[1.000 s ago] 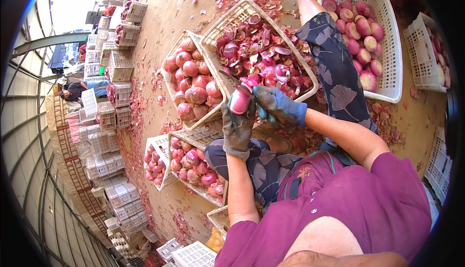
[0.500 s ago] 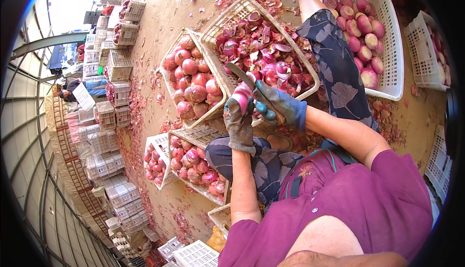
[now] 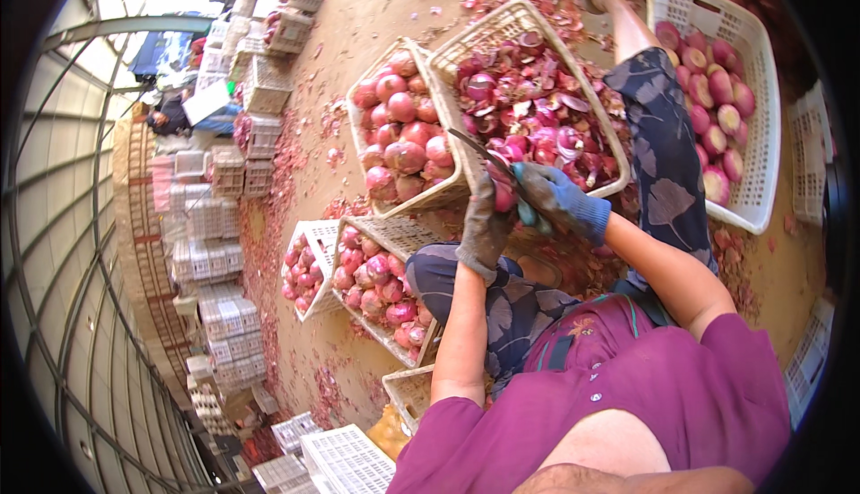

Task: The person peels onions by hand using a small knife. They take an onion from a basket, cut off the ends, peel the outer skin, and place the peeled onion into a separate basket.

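A pink-red onion sits in my left hand, gloved in worn grey, with the fingers closed around it. My right hand, in a grey and blue glove, grips a knife. Its dark blade points up and to the left, lying against or just over the onion's top; exact contact is hard to see. Both hands meet above my bent leg, close to the near edge of a crate full of red onion skins and scraps. The knife's handle is hidden inside the right glove.
Unpeeled onions fill a crate left of the scraps and two lower-left crates. Peeled onions lie in a white crate beyond my right leg. Stacked crates line the far left, where another person is. Skins litter the floor.
The scene has shifted rightward in view as my head turned. The knife and onion have tilted: the blade now slants across the onion's top, and the left glove's back shows more.
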Motion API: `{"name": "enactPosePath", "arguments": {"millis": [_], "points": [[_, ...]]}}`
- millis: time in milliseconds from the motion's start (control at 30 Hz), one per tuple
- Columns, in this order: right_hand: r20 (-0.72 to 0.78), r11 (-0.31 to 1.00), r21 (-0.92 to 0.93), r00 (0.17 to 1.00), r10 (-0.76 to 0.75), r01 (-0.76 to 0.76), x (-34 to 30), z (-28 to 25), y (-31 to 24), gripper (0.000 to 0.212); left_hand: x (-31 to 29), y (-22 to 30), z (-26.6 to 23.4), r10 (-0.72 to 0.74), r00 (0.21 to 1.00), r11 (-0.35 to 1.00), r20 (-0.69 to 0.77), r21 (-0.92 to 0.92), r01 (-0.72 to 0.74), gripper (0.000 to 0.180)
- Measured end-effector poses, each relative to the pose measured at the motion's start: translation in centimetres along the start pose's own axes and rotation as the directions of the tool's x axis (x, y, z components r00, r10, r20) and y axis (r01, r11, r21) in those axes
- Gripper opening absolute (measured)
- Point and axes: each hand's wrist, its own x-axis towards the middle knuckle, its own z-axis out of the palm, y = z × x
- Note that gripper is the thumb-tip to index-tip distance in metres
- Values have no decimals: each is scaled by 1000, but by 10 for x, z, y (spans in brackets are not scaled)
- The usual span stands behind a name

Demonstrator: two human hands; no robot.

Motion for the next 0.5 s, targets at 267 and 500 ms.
{"name": "enactPosePath", "arguments": {"millis": [267,500], "points": [[105,723,690,983,-152,38,6,-25,-4,51,-7,2,11,77,997,995,-3,-70,-77,76],[-277,978,-181,959,49,-102,23,-39,-27,53,-11,-5,-3,111,979,976,-174,-165,-140,71]]}}
